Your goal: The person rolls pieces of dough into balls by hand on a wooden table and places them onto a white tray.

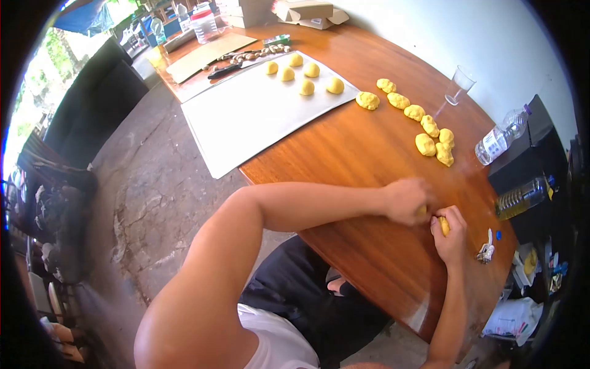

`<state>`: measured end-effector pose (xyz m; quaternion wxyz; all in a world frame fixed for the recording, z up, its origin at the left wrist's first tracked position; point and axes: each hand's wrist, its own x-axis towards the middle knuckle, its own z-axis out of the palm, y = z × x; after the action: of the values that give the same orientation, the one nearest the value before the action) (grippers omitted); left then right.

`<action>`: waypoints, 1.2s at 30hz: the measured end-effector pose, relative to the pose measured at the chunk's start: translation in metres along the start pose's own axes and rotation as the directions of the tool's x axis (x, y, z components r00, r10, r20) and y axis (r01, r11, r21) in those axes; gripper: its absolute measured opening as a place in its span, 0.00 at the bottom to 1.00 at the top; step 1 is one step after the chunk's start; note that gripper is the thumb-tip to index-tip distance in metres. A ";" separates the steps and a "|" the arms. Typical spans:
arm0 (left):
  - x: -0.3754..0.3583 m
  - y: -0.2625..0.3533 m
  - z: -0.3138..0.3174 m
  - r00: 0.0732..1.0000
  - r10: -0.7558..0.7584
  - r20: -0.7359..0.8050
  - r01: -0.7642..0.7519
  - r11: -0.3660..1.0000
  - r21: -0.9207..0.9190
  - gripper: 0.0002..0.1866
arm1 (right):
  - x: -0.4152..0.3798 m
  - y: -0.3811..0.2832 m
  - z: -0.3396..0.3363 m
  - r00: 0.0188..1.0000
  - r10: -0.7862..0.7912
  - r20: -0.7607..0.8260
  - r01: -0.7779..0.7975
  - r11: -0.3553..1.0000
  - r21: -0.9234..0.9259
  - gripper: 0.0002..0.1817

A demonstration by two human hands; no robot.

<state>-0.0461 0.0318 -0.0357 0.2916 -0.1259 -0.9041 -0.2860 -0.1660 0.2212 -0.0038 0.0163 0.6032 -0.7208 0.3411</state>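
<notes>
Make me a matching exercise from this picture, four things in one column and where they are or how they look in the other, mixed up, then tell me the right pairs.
Things:
1. smooth balls
2. right hand
3. cup
4. lumpy pieces

Places and states:
A. see-through
B. yellow, lying on the bare wooden table
C. yellow, lying on the white sheet
D. holding a small yellow piece

Right pairs: 1-C, 2-D, 3-A, 4-B
</notes>
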 end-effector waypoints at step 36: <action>0.009 -0.009 -0.008 0.998 -0.052 0.041 0.048 0.996 0.080 0.08 | -0.007 0.005 -0.002 0.999 0.028 -0.025 -0.027 1.000 0.007 0.07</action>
<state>-0.0533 0.0202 -0.0294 0.2697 -0.0977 -0.9235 -0.2545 -0.1693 0.2283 -0.0079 0.0183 0.5890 -0.7276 0.3513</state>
